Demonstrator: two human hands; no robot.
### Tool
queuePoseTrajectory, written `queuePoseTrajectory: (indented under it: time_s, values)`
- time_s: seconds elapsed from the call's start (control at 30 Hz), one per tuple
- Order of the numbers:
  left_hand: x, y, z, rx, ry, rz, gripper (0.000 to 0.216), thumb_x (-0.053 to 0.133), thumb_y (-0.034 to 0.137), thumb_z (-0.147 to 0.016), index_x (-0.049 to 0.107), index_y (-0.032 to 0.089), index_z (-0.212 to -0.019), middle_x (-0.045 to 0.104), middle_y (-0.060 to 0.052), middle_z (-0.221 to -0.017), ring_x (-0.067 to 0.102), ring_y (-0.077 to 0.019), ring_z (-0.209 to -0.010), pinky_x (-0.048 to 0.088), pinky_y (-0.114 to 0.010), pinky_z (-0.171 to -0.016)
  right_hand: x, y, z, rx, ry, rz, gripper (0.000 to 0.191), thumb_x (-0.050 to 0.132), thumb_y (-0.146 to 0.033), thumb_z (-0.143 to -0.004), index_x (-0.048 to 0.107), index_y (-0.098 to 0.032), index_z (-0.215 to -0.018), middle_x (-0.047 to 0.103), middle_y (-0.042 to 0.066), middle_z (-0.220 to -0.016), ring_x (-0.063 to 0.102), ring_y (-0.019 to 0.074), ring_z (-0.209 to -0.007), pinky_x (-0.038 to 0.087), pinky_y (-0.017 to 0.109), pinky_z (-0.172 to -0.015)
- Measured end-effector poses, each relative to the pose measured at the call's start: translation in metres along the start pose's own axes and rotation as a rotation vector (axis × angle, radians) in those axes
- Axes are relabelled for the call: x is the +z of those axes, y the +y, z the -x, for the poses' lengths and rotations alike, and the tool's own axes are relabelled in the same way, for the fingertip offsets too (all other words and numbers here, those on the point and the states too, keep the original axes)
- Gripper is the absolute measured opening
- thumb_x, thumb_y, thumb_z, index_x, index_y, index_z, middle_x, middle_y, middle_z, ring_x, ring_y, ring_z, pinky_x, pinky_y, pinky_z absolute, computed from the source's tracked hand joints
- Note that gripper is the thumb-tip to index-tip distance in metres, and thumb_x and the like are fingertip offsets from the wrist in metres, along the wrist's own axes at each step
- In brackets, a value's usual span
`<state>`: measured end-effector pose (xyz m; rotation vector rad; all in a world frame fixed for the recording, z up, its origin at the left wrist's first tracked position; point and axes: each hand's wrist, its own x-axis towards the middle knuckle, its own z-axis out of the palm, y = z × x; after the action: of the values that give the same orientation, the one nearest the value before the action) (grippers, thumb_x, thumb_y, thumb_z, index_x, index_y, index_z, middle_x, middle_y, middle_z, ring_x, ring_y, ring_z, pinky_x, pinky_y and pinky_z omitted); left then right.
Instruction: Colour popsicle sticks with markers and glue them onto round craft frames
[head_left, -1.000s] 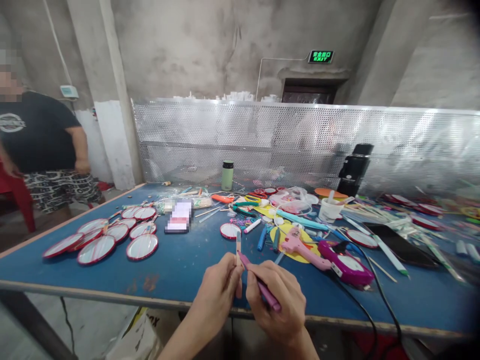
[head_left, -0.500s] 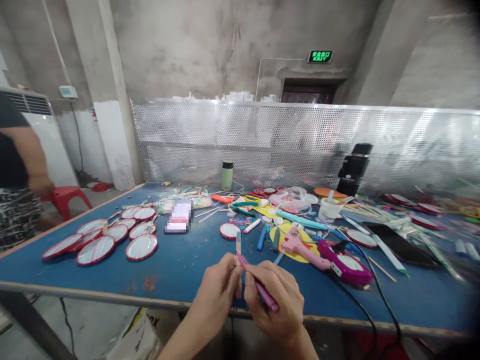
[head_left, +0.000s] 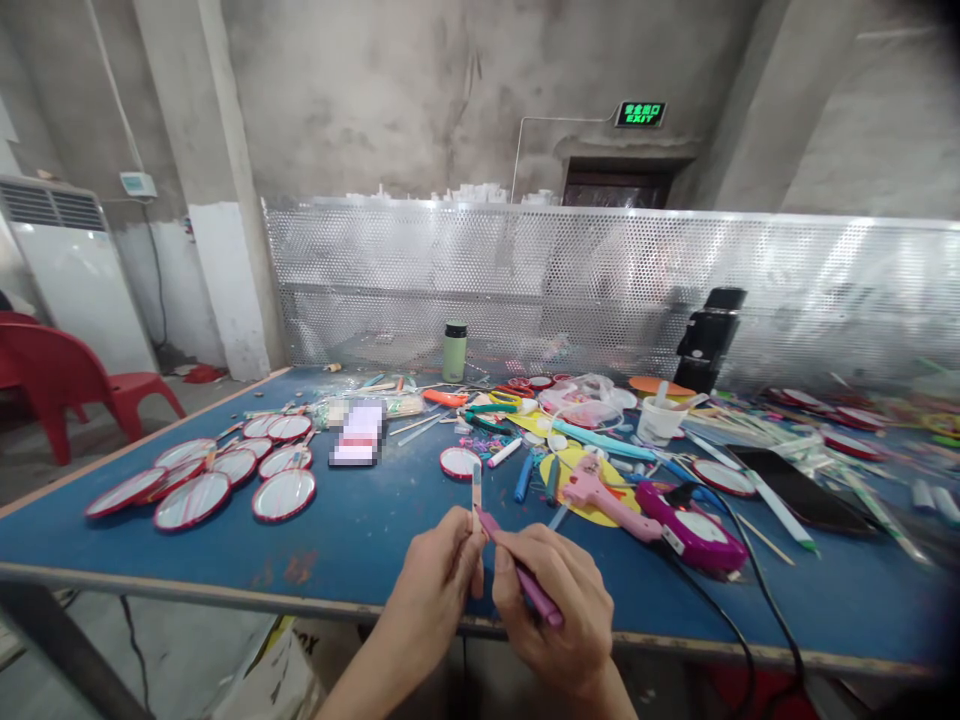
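Note:
My left hand pinches a thin wooden stick and holds it upright over the near edge of the blue table. My right hand is closed round a purple marker, its tip touching the stick just above my left fingers. Both hands sit close together at the table's front. A pink glue gun and a purple glue gun lie just right of my hands.
Several red-rimmed round discs lie at the left. Scissors, pens, sticks and a white cup clutter the middle and right. A green flask stands by the perforated metal screen. A red chair stands at the left.
The person in the dark shirt at the left has walked out of view, uncovering the red chair and the white unit. My hands have barely moved.

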<state>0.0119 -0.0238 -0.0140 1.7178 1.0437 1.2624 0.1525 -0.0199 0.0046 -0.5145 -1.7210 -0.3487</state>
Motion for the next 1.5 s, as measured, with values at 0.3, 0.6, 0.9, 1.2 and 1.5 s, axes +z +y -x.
queuePoseTrajectory:
  time_s: [0.3, 0.6, 0.9, 1.2, 1.5]
  values:
    - [-0.0007, 0.0015, -0.0019, 0.011, 0.007, -0.005, 0.032, 0.041, 0.041, -0.1, 0.046, 0.02, -0.077, 0.05, 0.005, -0.065, 0.042, -0.0102, -0.06, 0.033, -0.021, -0.058, 0.0007, 0.0006, -0.0012, 0.013, 0.003, -0.023, 0.017, 0.059, -0.003, -0.085, 0.065, -0.014, -0.097, 0.065, 0.003, -0.071, 0.062, 0.014, -0.06, 0.049, 0.027, -0.06]
    - [-0.0009, 0.0024, -0.0008, 0.001, 0.004, -0.026, 0.032, 0.039, 0.041, -0.1, 0.046, 0.02, -0.078, 0.049, 0.005, -0.067, 0.042, -0.0106, -0.061, 0.034, -0.021, -0.06, 0.001, 0.0005, 0.0002, -0.005, 0.006, 0.007, 0.016, 0.059, -0.005, -0.086, 0.064, -0.015, -0.097, 0.066, 0.003, -0.071, 0.062, 0.0151, -0.061, 0.05, 0.028, -0.06]
    - [-0.0008, 0.0029, -0.0021, 0.0, 0.006, -0.01, 0.032, 0.04, 0.042, -0.1, 0.046, 0.02, -0.077, 0.049, 0.005, -0.065, 0.042, -0.0107, -0.06, 0.033, -0.022, -0.058, 0.0006, 0.0001, 0.0, -0.004, 0.011, -0.018, 0.017, 0.059, -0.003, -0.085, 0.065, -0.014, -0.097, 0.064, 0.003, -0.07, 0.061, 0.0144, -0.06, 0.049, 0.028, -0.059]
    - [-0.0016, 0.0025, -0.0013, -0.028, -0.004, 0.007, 0.033, 0.041, 0.045, -0.1, 0.051, 0.019, -0.082, 0.05, 0.005, -0.065, 0.042, -0.0102, -0.058, 0.033, -0.022, -0.057, 0.0016, 0.0003, 0.0008, 0.009, 0.04, 0.026, 0.015, 0.059, -0.004, -0.086, 0.064, -0.016, -0.093, 0.065, 0.002, -0.069, 0.062, 0.0146, -0.06, 0.049, 0.028, -0.059]
    - [-0.0013, 0.0021, -0.0027, -0.017, -0.003, -0.018, 0.033, 0.04, 0.044, -0.1, 0.047, 0.02, -0.079, 0.05, 0.005, -0.066, 0.042, -0.0105, -0.06, 0.033, -0.022, -0.058, 0.0008, 0.0006, 0.0022, -0.001, 0.038, 0.024, 0.015, 0.06, -0.003, -0.084, 0.065, -0.014, -0.094, 0.065, 0.003, -0.07, 0.061, 0.014, -0.061, 0.049, 0.028, -0.06]
